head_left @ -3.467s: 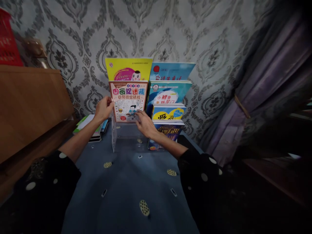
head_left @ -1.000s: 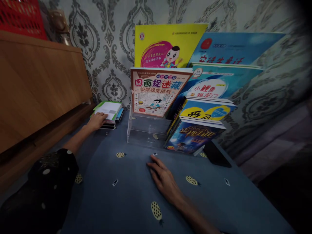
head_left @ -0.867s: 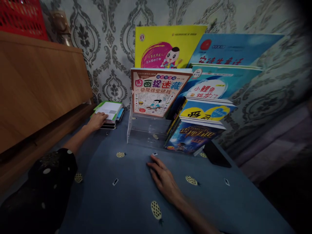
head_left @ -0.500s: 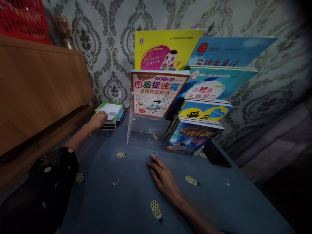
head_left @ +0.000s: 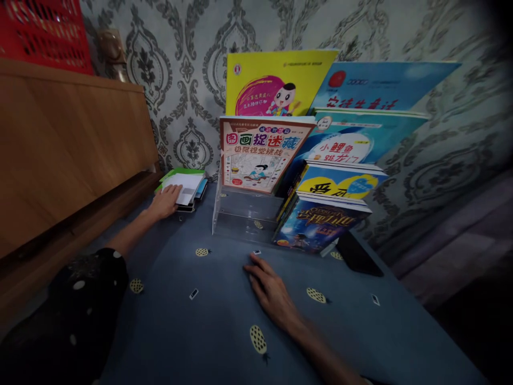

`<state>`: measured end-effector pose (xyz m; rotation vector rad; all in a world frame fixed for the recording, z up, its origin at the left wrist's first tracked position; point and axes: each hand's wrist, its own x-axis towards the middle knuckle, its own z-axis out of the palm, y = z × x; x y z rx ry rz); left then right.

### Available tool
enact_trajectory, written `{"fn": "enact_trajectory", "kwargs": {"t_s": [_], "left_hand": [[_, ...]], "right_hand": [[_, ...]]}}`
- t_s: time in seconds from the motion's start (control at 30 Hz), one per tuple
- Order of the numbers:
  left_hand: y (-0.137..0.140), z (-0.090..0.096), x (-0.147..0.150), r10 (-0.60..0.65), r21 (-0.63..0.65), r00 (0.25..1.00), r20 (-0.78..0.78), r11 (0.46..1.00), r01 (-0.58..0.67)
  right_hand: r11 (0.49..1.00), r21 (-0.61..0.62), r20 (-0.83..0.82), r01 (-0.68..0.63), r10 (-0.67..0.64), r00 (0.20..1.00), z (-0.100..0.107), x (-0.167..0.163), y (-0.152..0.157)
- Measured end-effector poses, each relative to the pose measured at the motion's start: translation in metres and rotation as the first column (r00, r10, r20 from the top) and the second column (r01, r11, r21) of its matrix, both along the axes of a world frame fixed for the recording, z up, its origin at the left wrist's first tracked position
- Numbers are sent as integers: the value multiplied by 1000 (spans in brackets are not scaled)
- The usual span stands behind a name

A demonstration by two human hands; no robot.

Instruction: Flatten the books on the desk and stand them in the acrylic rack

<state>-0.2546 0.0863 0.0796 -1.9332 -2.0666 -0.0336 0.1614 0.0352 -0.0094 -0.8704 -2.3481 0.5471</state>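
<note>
At the far left of the cloth, my left hand (head_left: 165, 202) lies on a small stack of books and papers, its fingers spread over a white sheet (head_left: 185, 185) on top; its thumb is hidden. A green cover (head_left: 178, 171) shows behind that sheet. My right hand (head_left: 274, 294) rests on the blue cloth, fingers stretched out and holding nothing. Beyond it stands a clear acrylic rack (head_left: 240, 206). An orange-brown picture book (head_left: 260, 160) and a yellow book (head_left: 248, 75) lean in its left side. A dark blue book (head_left: 316, 223) stands front right.
Behind the dark blue book rise a yellow-blue book (head_left: 340, 182), a teal book (head_left: 385, 128) and a blue book (head_left: 401, 80). A black flat object (head_left: 358, 256) lies right of the rack. A wooden cabinet (head_left: 72, 155) bounds the left, with a red basket (head_left: 52, 37) on top.
My left hand has shifted slightly further over the top of the stack. My right hand stays nearly still, and the whole view has moved a little.
</note>
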Motion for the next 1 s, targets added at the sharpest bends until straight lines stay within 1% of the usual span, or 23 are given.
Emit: {"fn": "enact_trajectory", "kwargs": {"t_s": [0.1, 0.2, 0.4, 0.5, 0.57, 0.63, 0.7, 0.73, 0.77, 0.8, 0.83, 0.87, 0.9, 0.93, 1.0], "left_hand": [[-3, -7, 2, 40, -28, 999, 13, 999, -39], [-15, -12, 8, 40, -53, 999, 19, 998, -39], [-51, -18, 24, 8, -102, 1000, 30, 995, -5], [-77, -21, 30, -16, -179, 998, 59, 984, 26], [-97, -20, 32, -53, -287, 992, 110, 954, 83], [-115, -15, 31, -107, -398, 976, 189, 900, 175], [-122, -8, 28, -160, -449, 939, 305, 845, 290], [-120, -5, 25, -187, -451, 902, 389, 815, 364], [-114, -3, 22, -201, -433, 868, 454, 801, 413], [-105, -3, 19, -198, -418, 857, 476, 806, 419], [-94, -5, 16, -173, -396, 880, 443, 843, 365], [-82, -9, 12, -118, -340, 919, 376, 905, 256], [-70, -14, 10, -77, -298, 937, 341, 936, 186], [-58, -21, 8, -49, -264, 946, 321, 954, 139], [-41, -35, 5, -12, -212, 956, 295, 974, 77]], "right_hand": [[1000, 10, -7, -4, 4, 1000, 1, 0, 0], [1000, 21, -9, -16, 16, 1000, 0, 0, 1], [1000, 7, -28, -7, 7, 1000, 0, 0, 0], [1000, 8, -5, -13, 13, 1000, 3, -1, 0], [1000, 13, 10, -17, 17, 1000, 4, -1, -1], [1000, 14, 6, -18, 18, 1000, 4, -1, 0], [1000, 7, -7, -18, 18, 1000, 3, -1, 0], [1000, 1, -12, -19, 19, 1000, 3, -1, 0], [1000, -5, -15, -20, 20, 1000, 2, -1, 0], [1000, -10, -16, -20, 20, 1000, 1, -1, 0], [1000, -13, -16, -20, 20, 1000, 1, -2, 0], [1000, -13, -16, -18, 18, 1000, 0, -2, 0], [1000, -11, -15, -16, 16, 1000, 0, -2, 0], [1000, -7, -15, -15, 15, 1000, 0, -2, 0], [1000, 1, -11, -19, 19, 1000, 1, -2, 0]]}}
